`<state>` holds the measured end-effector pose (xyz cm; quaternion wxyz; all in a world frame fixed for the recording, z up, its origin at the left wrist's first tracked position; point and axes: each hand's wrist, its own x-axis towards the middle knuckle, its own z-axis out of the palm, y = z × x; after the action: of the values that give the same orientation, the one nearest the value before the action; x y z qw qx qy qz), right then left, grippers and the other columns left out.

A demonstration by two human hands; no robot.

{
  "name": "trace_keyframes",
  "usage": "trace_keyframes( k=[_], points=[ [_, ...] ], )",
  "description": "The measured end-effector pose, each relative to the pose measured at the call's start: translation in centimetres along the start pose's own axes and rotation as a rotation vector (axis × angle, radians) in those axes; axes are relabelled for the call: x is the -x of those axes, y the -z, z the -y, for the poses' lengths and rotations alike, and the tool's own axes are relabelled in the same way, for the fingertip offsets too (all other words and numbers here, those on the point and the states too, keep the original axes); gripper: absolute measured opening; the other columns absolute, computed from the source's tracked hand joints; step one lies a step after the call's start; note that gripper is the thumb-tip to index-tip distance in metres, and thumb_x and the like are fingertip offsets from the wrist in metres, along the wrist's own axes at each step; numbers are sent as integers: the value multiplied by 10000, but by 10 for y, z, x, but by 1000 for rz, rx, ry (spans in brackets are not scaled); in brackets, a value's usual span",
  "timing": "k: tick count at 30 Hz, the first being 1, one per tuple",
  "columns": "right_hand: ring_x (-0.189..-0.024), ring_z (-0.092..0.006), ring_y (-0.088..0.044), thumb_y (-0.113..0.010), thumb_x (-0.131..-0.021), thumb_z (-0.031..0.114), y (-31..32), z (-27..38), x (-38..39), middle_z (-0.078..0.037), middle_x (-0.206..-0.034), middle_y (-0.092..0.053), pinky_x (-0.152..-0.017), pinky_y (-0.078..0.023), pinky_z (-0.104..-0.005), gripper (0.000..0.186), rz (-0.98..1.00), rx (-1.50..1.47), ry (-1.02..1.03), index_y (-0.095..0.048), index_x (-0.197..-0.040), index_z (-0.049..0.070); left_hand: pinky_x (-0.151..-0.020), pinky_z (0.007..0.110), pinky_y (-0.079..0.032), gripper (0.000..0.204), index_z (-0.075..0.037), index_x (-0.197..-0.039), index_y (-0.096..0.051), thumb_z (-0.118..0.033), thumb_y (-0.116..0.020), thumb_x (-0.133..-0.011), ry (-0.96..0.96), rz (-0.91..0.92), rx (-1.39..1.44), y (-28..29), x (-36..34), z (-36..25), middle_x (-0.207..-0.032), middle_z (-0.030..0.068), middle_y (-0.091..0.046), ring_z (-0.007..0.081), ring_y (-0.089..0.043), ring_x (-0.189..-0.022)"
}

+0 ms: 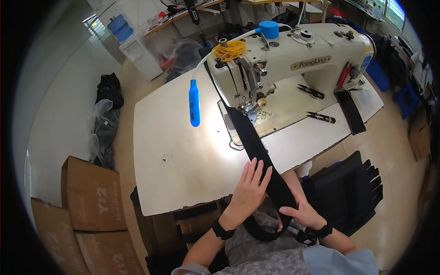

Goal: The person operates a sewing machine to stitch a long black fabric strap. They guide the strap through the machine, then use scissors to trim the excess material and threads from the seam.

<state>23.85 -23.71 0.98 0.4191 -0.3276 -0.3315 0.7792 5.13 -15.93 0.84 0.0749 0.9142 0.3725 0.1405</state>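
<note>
L grip lay on the black strap, palm down, fingers extended & slightly apart, not clamped. R grip was closed on the strap's R edge nearer the body, thumb on top; most of its fingers were hidden, so I couldn't tell exactly how they sat underneath.

Strap pos.: I logged it running diag. from beside the needle area of the white sewing machine, across the surface & past its front edge, w/ the near part curving in a loop over the lap. Couldn't tell if the presser foot was down on it.

On the machine bed I noted dark snips; a 2nd pair of snips lay nr the bed's front edge, w/ a flat black slab to the R. Yellow cord sat coiled atop the machine head; a blue device on a white cable showed L of it.

R of the person: stacked black pieces. Floor, lower L: brown cartons.
</note>
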Motion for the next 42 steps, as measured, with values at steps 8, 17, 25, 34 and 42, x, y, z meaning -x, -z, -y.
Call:
trace_keyframes(
  k=[8,17,25,34,42],
  points=[
    [-588,-177,-615,-497,-943,42,-17,-21,24,-147,-818,-616,-556,-537,-307,822,-33,372,129,118,-1480,143,-1101,495,-271,773,-3,-1360,-391,15,-642,-629,29,-66,-78,-19,10,-8,-1407,269,-327,432,-289,-1336],
    [-572,-157,-591,-467,-947,4,-11,-39,30,-125,-777,-604,-543,-512,-273,795,-65,379,194,96,-1486,160,-1097,514,-265,802,-3,-1357,-378,-22,-674,-611,33,-70,-1,-15,9,-12,-1405,269,-315,440,-282,-1329],
    [-581,-147,-584,-471,-947,6,-12,-37,30,-119,-782,-605,-571,-506,-269,772,-60,300,134,57,-1492,144,-1106,523,-245,802,11,-1345,-382,-12,-668,-596,46,-64,-20,-15,7,-14,-1396,286,-311,450,-270,-1330],
    [-649,-133,-602,-475,-941,-1,-8,-42,29,-121,-843,-613,-616,-509,-268,776,-92,494,206,58,-1493,121,-1115,514,-230,815,88,-1340,-350,-19,-673,-600,76,-28,-111,-20,8,-25,-1410,295,-292,439,-252,-1348],
    [-697,-126,-600,-481,-935,-8,-7,-41,27,-107,-851,-613,-655,-502,-257,779,-128,510,156,48,-1494,110,-1110,485,-259,741,98,-1331,-370,29,-609,-633,92,-67,-18,-25,14,-28,-1397,280,-327,417,-295,-1337]
  ],
)
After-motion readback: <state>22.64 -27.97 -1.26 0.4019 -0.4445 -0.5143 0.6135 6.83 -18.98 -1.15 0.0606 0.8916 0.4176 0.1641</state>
